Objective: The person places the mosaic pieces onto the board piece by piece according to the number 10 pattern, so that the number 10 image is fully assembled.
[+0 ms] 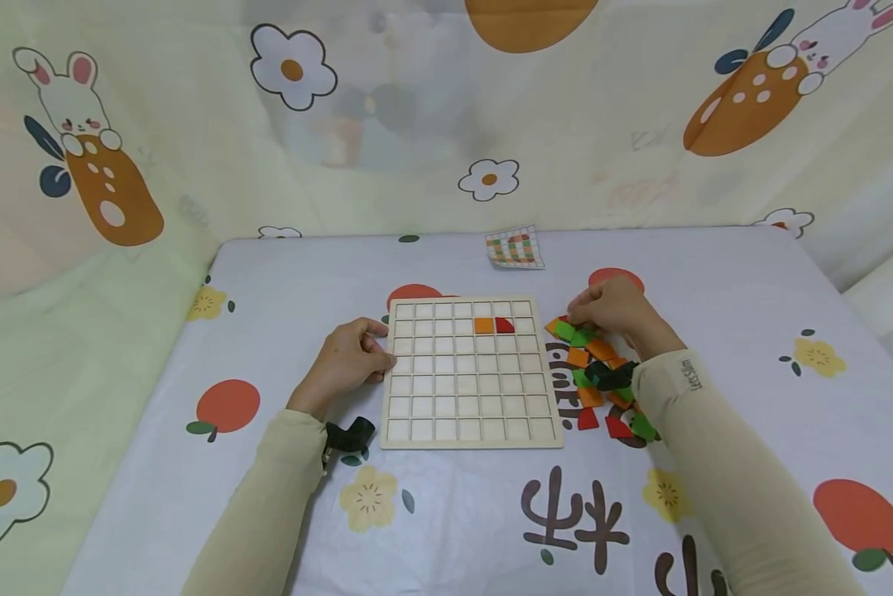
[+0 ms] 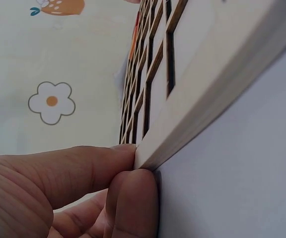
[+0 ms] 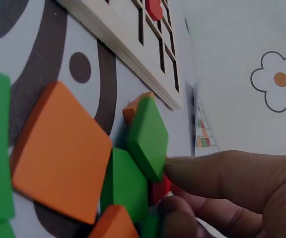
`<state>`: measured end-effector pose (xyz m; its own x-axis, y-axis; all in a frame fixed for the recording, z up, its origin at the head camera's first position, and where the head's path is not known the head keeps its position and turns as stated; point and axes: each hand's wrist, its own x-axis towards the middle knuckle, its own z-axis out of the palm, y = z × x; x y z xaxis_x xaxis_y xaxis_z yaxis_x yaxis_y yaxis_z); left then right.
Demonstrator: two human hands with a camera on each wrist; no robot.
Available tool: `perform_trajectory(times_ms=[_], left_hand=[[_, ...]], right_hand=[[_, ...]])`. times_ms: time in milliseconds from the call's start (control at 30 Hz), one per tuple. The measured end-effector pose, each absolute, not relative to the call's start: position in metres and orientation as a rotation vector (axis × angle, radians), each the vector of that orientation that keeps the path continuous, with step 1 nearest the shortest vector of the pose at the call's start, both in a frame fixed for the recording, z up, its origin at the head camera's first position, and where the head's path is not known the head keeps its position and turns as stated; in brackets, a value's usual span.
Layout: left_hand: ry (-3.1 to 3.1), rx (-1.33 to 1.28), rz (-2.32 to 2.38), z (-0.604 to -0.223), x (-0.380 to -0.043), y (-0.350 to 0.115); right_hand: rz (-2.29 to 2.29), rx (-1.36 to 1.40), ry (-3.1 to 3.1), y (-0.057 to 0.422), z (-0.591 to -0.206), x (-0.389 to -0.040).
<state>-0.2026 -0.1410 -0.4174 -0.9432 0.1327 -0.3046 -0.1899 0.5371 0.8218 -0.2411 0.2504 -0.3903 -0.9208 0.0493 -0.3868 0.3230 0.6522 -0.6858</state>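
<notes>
A pale wooden grid board point(image 1: 472, 441) lies flat on the table, with an orange square point(image 1: 484, 325) and a red piece with one rounded side point(image 1: 504, 325) in its upper cells. My left hand point(image 1: 347, 360) holds the board's left edge with bent fingers; the left wrist view shows fingertips against its rim. Right of the board, my right hand point(image 1: 616, 308) is at the far end of a pile of coloured pieces point(image 1: 601, 350). Its thumb and finger pinch a mostly hidden red piece point(image 3: 161, 188), beside a tilted green piece point(image 3: 148, 139).
A small card with a coloured grid pattern point(image 1: 516, 248) lies behind the board, near the table's back edge. Loose red pieces point(image 1: 588, 419) lie at the pile's near end. A printed cloth point(image 1: 446, 530) covers the table, and a printed curtain point(image 1: 401, 165) hangs behind.
</notes>
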Motion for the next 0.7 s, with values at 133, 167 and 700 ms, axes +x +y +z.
perform_trajectory(times_ms=[133,167,700], left_hand=[[2.449,-0.04,1.372,-0.4181,-0.2029,-0.1413],[2.449,-0.039,1.372,-0.4182,-0.2029,-0.1413],[2.452,-0.025,1.375,-0.4179,-0.202,-0.1412]], right_hand=[[-1.051,0.29,2.554,0.2497,-0.3894,-0.2385],[-1.03,0.29,2.558,0.2497,-0.3894,-0.2383],[-0.871,0.177,2.57,0.2547,-0.383,-0.2371]])
